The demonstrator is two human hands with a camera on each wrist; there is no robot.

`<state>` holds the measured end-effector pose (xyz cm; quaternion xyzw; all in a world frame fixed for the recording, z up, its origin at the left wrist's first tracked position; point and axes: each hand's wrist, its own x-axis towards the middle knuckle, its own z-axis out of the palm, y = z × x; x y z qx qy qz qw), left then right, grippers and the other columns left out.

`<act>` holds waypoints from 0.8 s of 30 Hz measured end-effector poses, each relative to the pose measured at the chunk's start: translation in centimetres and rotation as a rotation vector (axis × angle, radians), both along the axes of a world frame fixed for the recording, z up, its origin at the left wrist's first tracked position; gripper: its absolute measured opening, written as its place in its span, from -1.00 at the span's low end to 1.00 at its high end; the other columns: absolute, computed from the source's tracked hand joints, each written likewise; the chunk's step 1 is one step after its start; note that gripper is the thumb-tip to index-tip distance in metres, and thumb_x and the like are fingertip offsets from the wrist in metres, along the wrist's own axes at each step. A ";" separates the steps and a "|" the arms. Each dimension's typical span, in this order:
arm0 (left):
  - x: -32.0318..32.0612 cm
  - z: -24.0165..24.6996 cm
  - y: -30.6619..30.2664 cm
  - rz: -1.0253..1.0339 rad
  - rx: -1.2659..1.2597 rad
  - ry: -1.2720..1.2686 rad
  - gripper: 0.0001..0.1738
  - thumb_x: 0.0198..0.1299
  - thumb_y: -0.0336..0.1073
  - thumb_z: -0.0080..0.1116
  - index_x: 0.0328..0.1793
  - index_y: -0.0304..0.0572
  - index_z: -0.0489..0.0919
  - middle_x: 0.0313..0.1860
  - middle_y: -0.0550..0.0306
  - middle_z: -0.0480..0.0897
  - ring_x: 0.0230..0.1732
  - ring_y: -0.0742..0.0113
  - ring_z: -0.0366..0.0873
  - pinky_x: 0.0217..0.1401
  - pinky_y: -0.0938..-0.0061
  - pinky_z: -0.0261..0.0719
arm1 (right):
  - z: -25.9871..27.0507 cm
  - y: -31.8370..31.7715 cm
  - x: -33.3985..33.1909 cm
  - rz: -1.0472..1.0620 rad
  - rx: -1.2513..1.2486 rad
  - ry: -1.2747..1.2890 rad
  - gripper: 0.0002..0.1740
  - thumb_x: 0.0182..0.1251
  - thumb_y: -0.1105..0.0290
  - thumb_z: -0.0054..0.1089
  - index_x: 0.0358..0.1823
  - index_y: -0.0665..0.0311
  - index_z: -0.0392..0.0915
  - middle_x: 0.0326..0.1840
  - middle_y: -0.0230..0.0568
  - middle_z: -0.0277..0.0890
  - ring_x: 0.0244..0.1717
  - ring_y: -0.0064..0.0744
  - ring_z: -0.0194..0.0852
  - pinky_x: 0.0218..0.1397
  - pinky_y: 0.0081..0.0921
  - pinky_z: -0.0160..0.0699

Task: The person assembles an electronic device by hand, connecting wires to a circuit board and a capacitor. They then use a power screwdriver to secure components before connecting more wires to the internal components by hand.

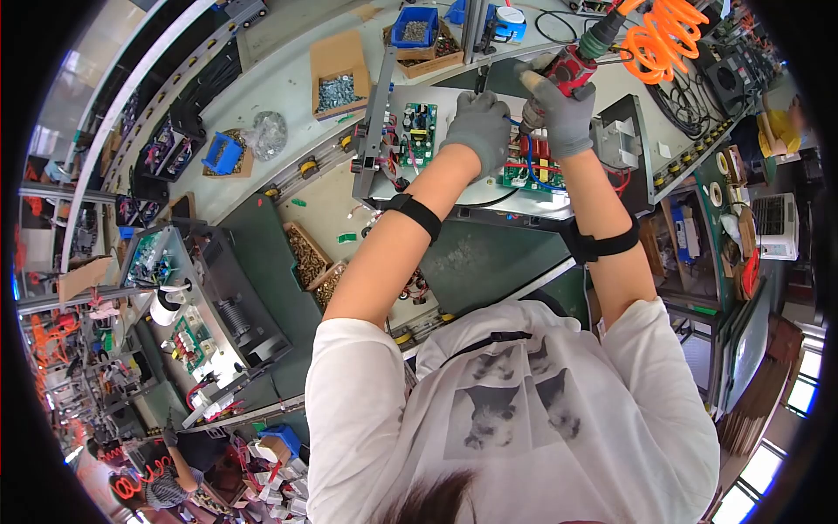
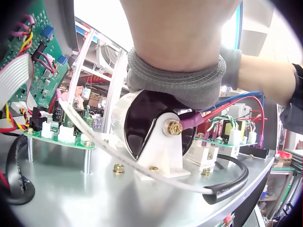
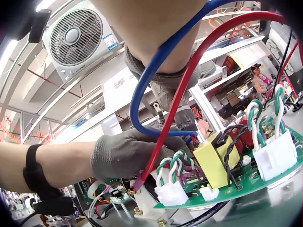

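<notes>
Screwdriver (image 1: 572,72), red-bodied, stands at the far side of the work area above the metal chassis plate (image 2: 94,198), with an orange coiled hose (image 1: 668,35) running off its far end. The right hand (image 1: 563,113), in a grey glove, has its grip clenched round the tool's body, holding it over the right-hand green circuit board (image 1: 532,170). The left hand (image 1: 478,129), also gloved, is just beside the right, between that board and a second green board (image 1: 417,122) to the left. In the left wrist view it rests on top of a black round component (image 2: 151,118) seated in a white bracket, which carries a brass screw (image 2: 173,127). Its fingers are hidden, so the state of the left grip cannot be told. A red wire (image 3: 189,94) and a blue wire (image 3: 142,90) loop up from the board near the left hand, beside a yellow transformer (image 3: 215,163) and white connectors with twisted green-and-white leads. On the desk (image 1: 279,79) beyond the chassis sit a cardboard box of screws (image 1: 336,87) and a blue bin (image 1: 415,26).
</notes>
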<state>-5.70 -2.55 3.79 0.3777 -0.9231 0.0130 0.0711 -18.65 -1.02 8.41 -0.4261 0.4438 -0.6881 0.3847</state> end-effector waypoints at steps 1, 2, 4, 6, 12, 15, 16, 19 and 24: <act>0.0 0.1 0.1 -0.012 0.009 -0.007 -0.78 0.02 -0.21 0.12 -0.21 0.03 0.67 0.04 0.23 0.51 0.24 0.26 0.27 0.29 0.15 0.09 | 0.0 0.1 -0.2 0.054 0.074 0.003 -0.85 0.03 0.53 0.28 -0.36 0.33 0.50 -0.55 -0.27 0.50 -0.74 -0.59 0.32 -0.72 -0.66 0.20; 0.0 0.1 0.1 -0.012 0.011 -0.010 -0.78 0.02 -0.21 0.12 -0.21 0.03 0.67 0.04 0.23 0.51 0.24 0.26 0.27 0.29 0.15 0.09 | 0.0 -0.1 -0.2 0.054 0.077 0.001 -0.85 0.03 0.53 0.28 -0.36 0.33 0.50 -0.55 -0.27 0.50 -0.74 -0.59 0.32 -0.72 -0.66 0.20; -0.2 0.2 0.4 0.033 -0.025 -0.040 -0.77 0.03 -0.21 0.11 -0.19 0.02 0.66 0.04 0.22 0.51 0.24 0.25 0.27 0.29 0.13 0.09 | -0.4 -0.3 -0.1 0.045 0.048 0.063 -0.87 0.04 0.50 0.29 -0.42 0.31 0.50 -0.61 -0.29 0.48 -0.75 -0.62 0.31 -0.72 -0.66 0.20; -0.2 0.5 0.5 0.039 -0.011 -0.047 -0.76 0.02 -0.20 0.11 -0.18 0.02 0.66 0.04 0.21 0.51 0.25 0.24 0.27 0.29 0.13 0.09 | -0.8 -0.7 -0.1 0.034 -0.028 0.200 -0.88 0.05 0.49 0.29 -0.44 0.31 0.50 -0.63 -0.29 0.47 -0.75 -0.63 0.31 -0.72 -0.66 0.20; -0.1 0.7 0.6 0.052 0.028 -0.037 -0.75 0.01 -0.18 0.13 -0.16 0.05 0.66 0.05 0.22 0.51 0.25 0.22 0.27 0.30 0.12 0.08 | -0.5 -0.9 0.9 0.020 -0.043 0.173 -0.87 0.05 0.48 0.29 -0.42 0.34 0.50 -0.59 -0.27 0.50 -0.71 -0.63 0.35 -0.69 -0.69 0.24; 0.0 0.8 0.8 0.058 0.037 -0.036 -0.75 0.01 -0.18 0.14 -0.16 0.06 0.66 0.05 0.23 0.51 0.25 0.22 0.27 0.30 0.12 0.08 | -0.5 -0.7 0.9 0.024 -0.085 0.170 -0.85 0.04 0.49 0.29 -0.40 0.35 0.50 -0.54 -0.24 0.53 -0.65 -0.61 0.40 -0.63 -0.69 0.29; 0.0 0.8 0.8 0.059 0.035 -0.038 -0.75 0.01 -0.18 0.14 -0.16 0.07 0.66 0.05 0.24 0.51 0.25 0.22 0.26 0.31 0.13 0.07 | -0.3 -0.6 0.8 0.025 -0.101 0.168 -0.85 0.04 0.50 0.29 -0.38 0.36 0.50 -0.51 -0.22 0.54 -0.60 -0.59 0.43 -0.59 -0.68 0.33; -0.1 1.0 1.0 0.079 0.041 -0.085 -0.74 0.01 -0.18 0.14 -0.15 0.07 0.66 0.05 0.24 0.50 0.26 0.22 0.26 0.30 0.12 0.08 | 0.9 0.6 0.6 0.005 -0.125 0.150 -0.85 0.05 0.53 0.27 -0.34 0.36 0.49 -0.48 -0.20 0.55 -0.53 -0.54 0.48 -0.49 -0.64 0.41; -0.3 1.1 0.7 0.058 0.046 -0.089 -0.74 0.00 -0.20 0.15 -0.16 -0.01 0.66 0.04 0.27 0.50 0.25 0.27 0.25 0.27 0.13 0.12 | 4.7 2.9 -0.1 -0.025 -0.380 0.076 -0.82 0.04 0.64 0.22 -0.30 0.41 0.47 -0.43 -0.13 0.55 -0.45 -0.38 0.55 -0.33 -0.50 0.56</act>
